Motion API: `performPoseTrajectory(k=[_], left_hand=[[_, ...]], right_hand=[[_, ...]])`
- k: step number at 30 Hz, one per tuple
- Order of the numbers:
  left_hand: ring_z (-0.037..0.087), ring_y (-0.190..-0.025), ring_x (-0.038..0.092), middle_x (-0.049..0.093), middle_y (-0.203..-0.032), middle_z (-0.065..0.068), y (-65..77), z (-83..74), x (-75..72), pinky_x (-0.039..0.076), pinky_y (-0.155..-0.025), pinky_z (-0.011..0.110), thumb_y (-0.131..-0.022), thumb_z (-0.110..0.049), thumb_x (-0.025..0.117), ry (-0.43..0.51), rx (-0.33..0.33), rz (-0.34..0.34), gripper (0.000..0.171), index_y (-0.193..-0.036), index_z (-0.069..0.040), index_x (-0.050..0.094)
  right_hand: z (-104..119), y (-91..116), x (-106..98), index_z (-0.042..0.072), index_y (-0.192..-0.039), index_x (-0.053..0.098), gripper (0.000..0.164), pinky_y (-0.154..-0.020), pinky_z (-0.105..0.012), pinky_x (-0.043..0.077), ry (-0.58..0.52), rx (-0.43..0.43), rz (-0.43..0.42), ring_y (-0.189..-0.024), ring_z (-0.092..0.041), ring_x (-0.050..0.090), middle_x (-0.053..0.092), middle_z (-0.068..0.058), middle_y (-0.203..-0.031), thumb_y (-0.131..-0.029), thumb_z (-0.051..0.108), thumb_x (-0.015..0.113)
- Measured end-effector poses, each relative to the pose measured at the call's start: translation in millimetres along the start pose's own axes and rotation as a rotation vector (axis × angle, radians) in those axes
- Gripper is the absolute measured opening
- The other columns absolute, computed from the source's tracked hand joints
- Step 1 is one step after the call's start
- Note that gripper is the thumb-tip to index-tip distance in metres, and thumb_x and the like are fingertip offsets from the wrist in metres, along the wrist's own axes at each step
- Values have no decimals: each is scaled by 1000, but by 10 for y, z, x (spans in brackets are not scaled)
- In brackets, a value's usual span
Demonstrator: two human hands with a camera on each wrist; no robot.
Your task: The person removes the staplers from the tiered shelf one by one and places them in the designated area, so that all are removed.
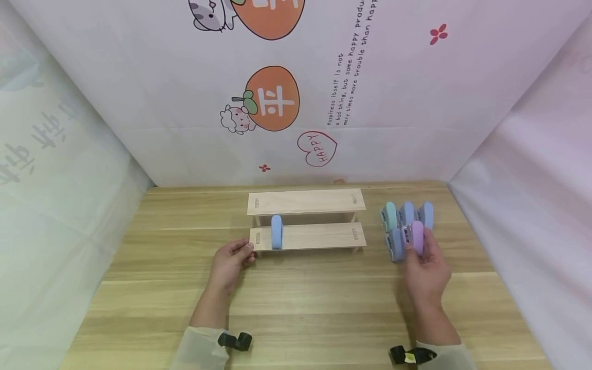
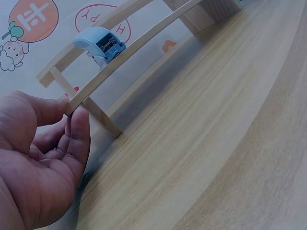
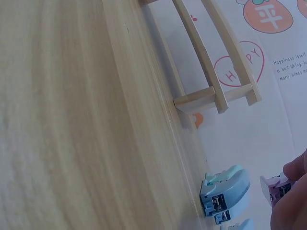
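Note:
My left hand (image 1: 227,264) pinches the left end of the front board (image 1: 319,236) of a low two-tier wooden rack, thumb on top and fingers beneath. On that board, toward its left end, stands a blue stapler (image 1: 276,231); the left wrist view shows its dark metal mechanism. At the right, my right hand (image 1: 427,277) grips a purple stapler (image 1: 417,237) between thumb and fingers. It overlaps the group of staplers behind it: a mint green one (image 1: 389,216) and several blue ones, the nearest blue stapler (image 1: 395,246) lying just left of the purple one.
Behind the front board runs the higher rear board (image 1: 305,202) of the rack, on thin wooden legs. The wood-grain table (image 1: 305,308) ends at a printed white backdrop (image 1: 393,103), with white cloth walls on both sides.

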State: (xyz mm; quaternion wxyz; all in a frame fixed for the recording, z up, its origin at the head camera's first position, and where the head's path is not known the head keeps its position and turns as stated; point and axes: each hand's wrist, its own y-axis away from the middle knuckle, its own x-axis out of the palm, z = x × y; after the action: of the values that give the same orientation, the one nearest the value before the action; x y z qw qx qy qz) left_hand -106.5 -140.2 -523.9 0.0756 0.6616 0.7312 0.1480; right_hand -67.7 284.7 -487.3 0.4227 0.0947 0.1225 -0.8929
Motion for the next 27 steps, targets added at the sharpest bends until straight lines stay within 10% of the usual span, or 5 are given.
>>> performPoseTrajectory(k=[27], left_hand=[[22,-96,67,66,-120,20,2,-15,2,63,-84,26,-101,-10,69,-18,-7,-5,40,-134,9,60]], right_hand=[[-115,-99,-39,18,-154,48,61,-117,-25,37,-84,173,16,-146,-18,42,46,-9,-156,-98,0,64]])
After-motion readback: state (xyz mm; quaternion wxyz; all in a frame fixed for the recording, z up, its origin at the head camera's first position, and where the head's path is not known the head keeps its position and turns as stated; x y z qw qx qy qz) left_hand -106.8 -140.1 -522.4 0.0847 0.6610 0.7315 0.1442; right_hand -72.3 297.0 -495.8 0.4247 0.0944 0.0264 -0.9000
